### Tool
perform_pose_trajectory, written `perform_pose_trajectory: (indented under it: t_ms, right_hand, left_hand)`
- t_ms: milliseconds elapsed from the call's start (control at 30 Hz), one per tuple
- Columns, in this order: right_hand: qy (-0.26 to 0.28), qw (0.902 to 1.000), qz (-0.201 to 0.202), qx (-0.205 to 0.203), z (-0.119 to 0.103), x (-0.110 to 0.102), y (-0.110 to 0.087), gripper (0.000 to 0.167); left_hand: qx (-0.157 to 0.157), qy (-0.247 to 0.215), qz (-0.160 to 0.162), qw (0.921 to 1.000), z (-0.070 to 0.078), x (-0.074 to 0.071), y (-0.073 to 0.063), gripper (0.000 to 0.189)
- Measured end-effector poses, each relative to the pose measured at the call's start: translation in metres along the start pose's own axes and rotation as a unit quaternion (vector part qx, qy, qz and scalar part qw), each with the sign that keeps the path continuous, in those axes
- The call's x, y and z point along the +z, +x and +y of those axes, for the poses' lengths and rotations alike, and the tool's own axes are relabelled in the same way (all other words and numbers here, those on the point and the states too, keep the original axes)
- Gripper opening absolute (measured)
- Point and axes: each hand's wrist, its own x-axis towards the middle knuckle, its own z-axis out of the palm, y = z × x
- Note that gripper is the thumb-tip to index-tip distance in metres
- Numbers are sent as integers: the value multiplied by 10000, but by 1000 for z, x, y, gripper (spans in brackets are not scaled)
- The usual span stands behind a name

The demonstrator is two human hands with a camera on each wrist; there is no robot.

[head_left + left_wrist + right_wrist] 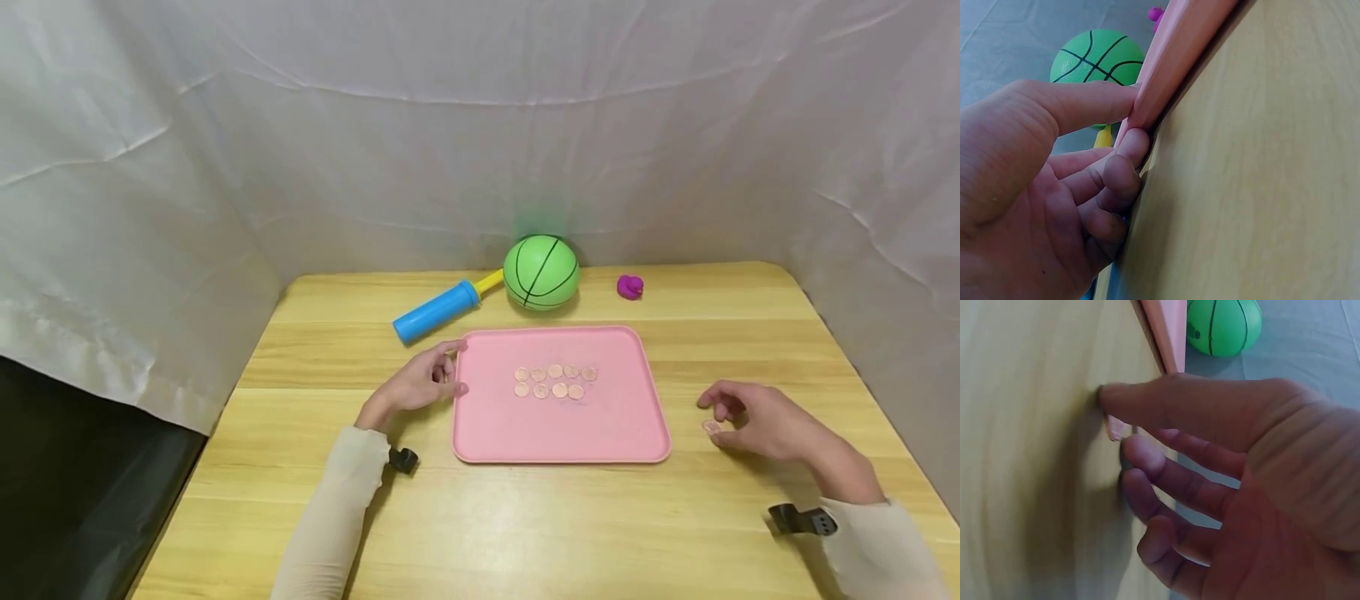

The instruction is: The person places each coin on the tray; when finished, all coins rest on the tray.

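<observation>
A pink tray (498, 429) lies on the table, bearing several copper-coloured coins (555, 372) in two rows. At its left edge, my left hand (415, 377) grips the rim, with the thumb on top and fingers against the outer side; the other fingers (1107, 225) curl beneath. To the right of the tray, my right hand (765, 419) is low over the table with its fingers loosely bent. A single coin (711, 427) is at its thumb tip, with a gap to the index finger. In the right wrist view, the thumb (1147, 400) partly covers this coin (1115, 427).
Behind the tray, a green ball (542, 273) with black lines touches the yellow end of a blue hand pump (435, 312). A small purple rubber duck (631, 287) sits at the back right. Pale cloth (450, 150) hangs around the wooden table (525, 533).
</observation>
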Motion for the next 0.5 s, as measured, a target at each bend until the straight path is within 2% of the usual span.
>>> perform_pose_trajectory:
  t_ms: [233,500]
  right_hand:
    - [139,9995,-281,88,1,0,2,31]
    - [459,9984,-291,-119,2,4,7,38]
  left_hand:
    - [17,-19,33,10000,-2,3,2,77]
    - [58,-48,83,9999,-4,0,1,77]
